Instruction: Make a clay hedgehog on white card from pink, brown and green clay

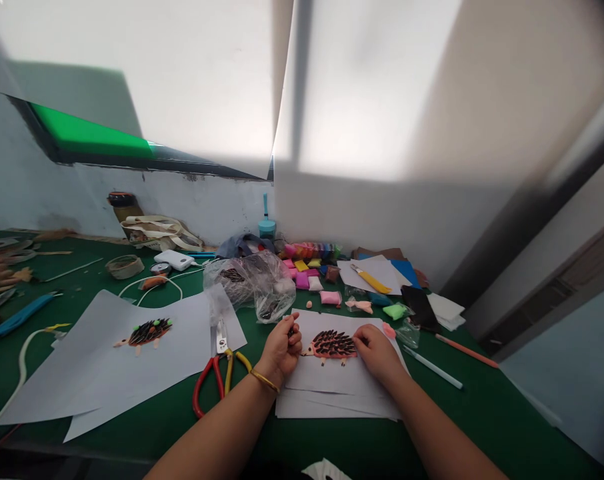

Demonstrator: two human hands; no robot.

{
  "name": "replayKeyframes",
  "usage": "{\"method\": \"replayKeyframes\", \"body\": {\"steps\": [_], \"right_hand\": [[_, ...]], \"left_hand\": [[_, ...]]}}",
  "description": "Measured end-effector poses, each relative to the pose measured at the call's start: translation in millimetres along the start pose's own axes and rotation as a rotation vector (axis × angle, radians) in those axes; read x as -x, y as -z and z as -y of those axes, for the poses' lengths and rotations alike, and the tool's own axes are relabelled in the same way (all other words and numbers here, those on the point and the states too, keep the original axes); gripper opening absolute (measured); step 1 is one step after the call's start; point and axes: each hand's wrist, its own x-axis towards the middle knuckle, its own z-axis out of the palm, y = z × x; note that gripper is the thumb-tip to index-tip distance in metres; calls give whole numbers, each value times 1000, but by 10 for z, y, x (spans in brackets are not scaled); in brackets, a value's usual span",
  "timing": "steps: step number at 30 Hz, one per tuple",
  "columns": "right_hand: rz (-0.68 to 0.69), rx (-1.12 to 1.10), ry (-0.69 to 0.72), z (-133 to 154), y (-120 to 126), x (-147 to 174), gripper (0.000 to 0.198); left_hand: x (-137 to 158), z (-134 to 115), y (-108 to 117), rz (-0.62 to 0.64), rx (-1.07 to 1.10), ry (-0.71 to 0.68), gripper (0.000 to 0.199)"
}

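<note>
On paper (pixel 327 381), crosswise hedgehog (pixel 334 345), snout (pixel 307 349) left, left hand (pixel 281 350) curled, right (pixel 377 353) pinching (contents unclear)

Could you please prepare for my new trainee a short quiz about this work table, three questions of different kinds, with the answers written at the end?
1. Beside which part of the pink-bodied hedgehog is the right-hand grip?
A) The snout
B) The rear end
C) The feet

2. True or false: the yellow cutter lies on a white sheet.

3. Complete: the other hedgehog, on the paper at the left, carries small balls coloured ____ and ____.

Key: 1. B; 2. True; 3. green and orange.
</note>
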Motion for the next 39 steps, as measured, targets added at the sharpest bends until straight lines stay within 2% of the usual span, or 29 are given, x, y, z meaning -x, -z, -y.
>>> {"method": "replayKeyframes", "body": {"steps": [19, 32, 39], "right_hand": [[36, -26, 17, 10, 14, 6, 18], [34, 85, 59, 70, 8, 35, 19], [41, 60, 46, 25, -7, 30, 22]], "left_hand": [[-2, 1, 7, 0, -13, 2, 18], [12, -2, 1, -2, -13, 3, 18], [32, -20, -8, 23, 2, 36, 22]]}}
